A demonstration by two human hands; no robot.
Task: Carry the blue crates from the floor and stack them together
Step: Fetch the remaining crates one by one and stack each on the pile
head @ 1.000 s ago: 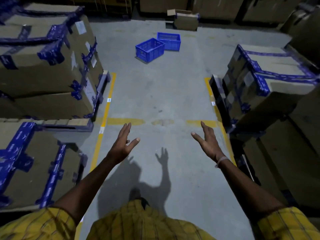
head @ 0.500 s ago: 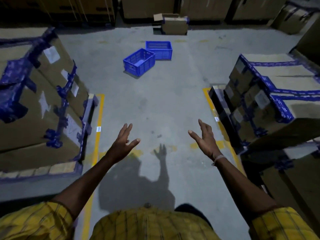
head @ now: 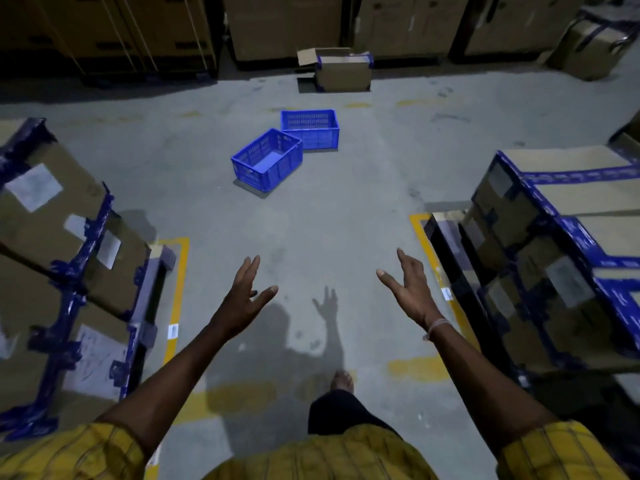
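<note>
Approach step: the left hand (head: 244,299) and right hand (head: 410,291) each hold an empty, spread grip, well apart from the 2 blue crates (head: 266,160) touching on the floor (head: 363,202) ahead; next, reach the nearer crate's rims.

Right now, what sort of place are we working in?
Most likely a warehouse aisle: taped cardboard cartons stacked on pallets either side, yellow floor lines marking bays, and two blue crates on the concrete floor.

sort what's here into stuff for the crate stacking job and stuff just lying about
For the job:
near crate
far crate
left hand, empty
right hand, empty

Lying about:
open carton by the far wall
taped boxes, left
taped boxes, right
</note>
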